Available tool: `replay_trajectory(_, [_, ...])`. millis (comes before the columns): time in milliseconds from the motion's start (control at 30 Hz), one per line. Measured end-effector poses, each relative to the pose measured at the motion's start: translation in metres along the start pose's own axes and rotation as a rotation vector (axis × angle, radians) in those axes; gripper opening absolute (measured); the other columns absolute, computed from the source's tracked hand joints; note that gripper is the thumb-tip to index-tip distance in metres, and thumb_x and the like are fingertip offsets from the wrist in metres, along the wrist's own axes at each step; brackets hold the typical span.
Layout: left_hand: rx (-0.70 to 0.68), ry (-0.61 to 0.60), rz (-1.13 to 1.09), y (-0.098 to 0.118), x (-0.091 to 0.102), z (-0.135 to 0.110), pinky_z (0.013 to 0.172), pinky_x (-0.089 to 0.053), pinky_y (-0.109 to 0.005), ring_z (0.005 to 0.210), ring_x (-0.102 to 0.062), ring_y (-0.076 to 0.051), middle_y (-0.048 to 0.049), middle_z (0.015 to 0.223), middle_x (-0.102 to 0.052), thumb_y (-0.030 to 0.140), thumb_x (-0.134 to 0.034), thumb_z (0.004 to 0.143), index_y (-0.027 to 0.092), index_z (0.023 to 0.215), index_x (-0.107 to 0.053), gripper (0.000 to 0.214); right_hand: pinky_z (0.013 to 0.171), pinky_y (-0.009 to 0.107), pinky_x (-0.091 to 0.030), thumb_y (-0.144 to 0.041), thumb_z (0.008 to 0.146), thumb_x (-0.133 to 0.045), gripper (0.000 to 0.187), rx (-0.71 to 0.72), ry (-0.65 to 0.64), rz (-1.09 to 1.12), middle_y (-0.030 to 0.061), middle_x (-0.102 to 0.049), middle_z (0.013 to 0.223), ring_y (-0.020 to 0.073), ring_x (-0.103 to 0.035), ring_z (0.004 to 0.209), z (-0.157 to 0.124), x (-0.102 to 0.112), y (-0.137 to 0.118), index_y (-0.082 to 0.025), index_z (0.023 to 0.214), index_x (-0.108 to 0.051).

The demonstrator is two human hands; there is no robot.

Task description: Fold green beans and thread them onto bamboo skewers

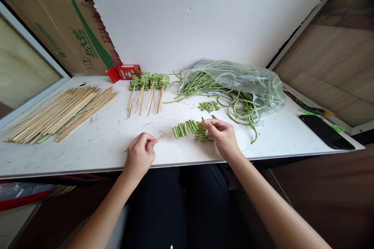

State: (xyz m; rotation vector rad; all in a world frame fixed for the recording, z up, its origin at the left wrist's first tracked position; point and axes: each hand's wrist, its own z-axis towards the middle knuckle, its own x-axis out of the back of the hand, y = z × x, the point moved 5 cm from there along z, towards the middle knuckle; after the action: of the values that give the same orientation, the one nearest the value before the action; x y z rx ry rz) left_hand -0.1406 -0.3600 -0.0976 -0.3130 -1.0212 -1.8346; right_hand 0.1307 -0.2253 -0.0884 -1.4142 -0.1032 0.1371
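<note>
My left hand (140, 155) pinches the bare end of a bamboo skewer (165, 135) near the table's front edge. Short green bean pieces (185, 128) are threaded in a row along that skewer. My right hand (222, 135) is closed at the skewer's far end, its fingertips on the last bean piece there. A small heap of cut bean pieces (202, 136) lies just under my right fingers.
Loose bamboo skewers (61, 113) lie piled at the left. Finished bean skewers (149, 85) rest at the back by a red box (124, 72). A plastic bag of long beans (233, 85), more cut pieces (209, 106), a black phone (325, 131) and a cardboard box (73, 33) are around.
</note>
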Motion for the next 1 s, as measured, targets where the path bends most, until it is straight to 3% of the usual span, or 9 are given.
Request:
replay_trajectory(633, [0.020, -0.011, 0.003, 0.0006, 0.0006, -0.0006, 0.063, -0.051, -0.026, 0.066, -0.066, -0.015, -0.0005, 0.077, -0.070, 0.020, -0.060, 0.100, 0.021, 0.081, -0.060, 0.019, 0.060, 0.029, -0.049, -0.053, 0.079, -0.088, 0.034, 0.009, -0.029, 0.082, 0.0048, -0.071, 0.077, 0.0160, -0.060, 0.069, -0.0038, -0.0041, -0.0002, -0.021, 0.088, -0.083])
replay_trajectory(1000, [0.042, -0.009, -0.020, -0.0006, 0.0005, 0.0000, 0.065, -0.052, -0.028, 0.067, -0.065, -0.016, -0.0016, 0.078, -0.071, 0.020, -0.059, 0.099, 0.022, 0.081, -0.060, 0.018, 0.056, 0.029, -0.046, -0.058, 0.079, -0.085, 0.040, 0.007, -0.016, 0.020, 0.0047, -0.068, 0.069, 0.0171, -0.060, 0.066, -0.0058, -0.0053, -0.0012, -0.019, 0.086, -0.081])
